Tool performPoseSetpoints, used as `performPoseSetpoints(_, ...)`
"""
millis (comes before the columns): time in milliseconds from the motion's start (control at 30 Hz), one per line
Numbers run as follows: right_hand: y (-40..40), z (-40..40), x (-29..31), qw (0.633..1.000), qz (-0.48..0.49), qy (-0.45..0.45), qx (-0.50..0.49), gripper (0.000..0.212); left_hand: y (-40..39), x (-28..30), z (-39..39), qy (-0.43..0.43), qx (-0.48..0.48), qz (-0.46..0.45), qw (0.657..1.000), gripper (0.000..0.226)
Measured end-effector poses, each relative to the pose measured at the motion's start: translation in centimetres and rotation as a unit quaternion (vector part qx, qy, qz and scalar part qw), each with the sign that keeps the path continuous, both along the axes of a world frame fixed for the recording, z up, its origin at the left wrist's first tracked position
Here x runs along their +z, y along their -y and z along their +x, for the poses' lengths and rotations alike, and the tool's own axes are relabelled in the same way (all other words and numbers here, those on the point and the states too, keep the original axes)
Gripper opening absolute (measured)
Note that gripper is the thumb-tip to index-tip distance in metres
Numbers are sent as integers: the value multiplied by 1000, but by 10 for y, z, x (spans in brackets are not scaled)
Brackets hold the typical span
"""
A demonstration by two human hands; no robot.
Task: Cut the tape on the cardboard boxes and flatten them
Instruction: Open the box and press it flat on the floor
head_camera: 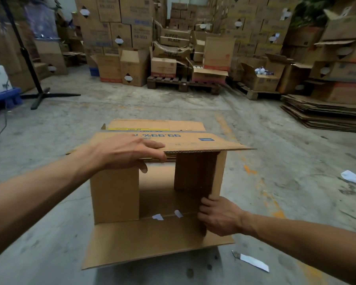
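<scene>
An open brown cardboard box (115, 194) lies on its side on the concrete floor, its opening facing me and its flaps spread out. My left hand (127, 153) grips the near edge of the upper flap, fingers over the top and thumb underneath. My right hand (218, 217) grips the lower end of the right side flap, fingers curled round its edge. Two scraps of white tape (157, 217) stick to the inside near the bottom fold. A white-handled cutter (251, 262) lies on the floor at the box's right front.
Stacks of cardboard boxes (136, 66) and wooden pallets (183, 84) fill the back. A pile of flattened boxes (325, 114) lies at the right. A black stand (39, 95) and a blue pallet (2, 99) are at the left. A white scrap (353, 177) lies right.
</scene>
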State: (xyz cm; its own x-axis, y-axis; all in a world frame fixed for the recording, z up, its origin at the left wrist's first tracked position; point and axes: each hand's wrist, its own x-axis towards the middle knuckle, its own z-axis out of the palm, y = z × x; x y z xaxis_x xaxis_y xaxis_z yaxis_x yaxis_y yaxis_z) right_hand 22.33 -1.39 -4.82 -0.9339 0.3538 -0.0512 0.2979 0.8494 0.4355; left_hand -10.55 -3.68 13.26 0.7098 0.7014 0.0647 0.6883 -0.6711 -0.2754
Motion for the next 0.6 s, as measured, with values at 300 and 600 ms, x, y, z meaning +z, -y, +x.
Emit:
performPoseSetpoints(300, -3, 55, 32, 901, -9, -250, -354, 48, -3, 4, -2, 91, 25, -76, 993, 61)
performPoseSetpoints(600, -40, -16, 18, 783, -194, -295, -512, 73, -15, 26, 4, 168, 67, -130, 975, 46)
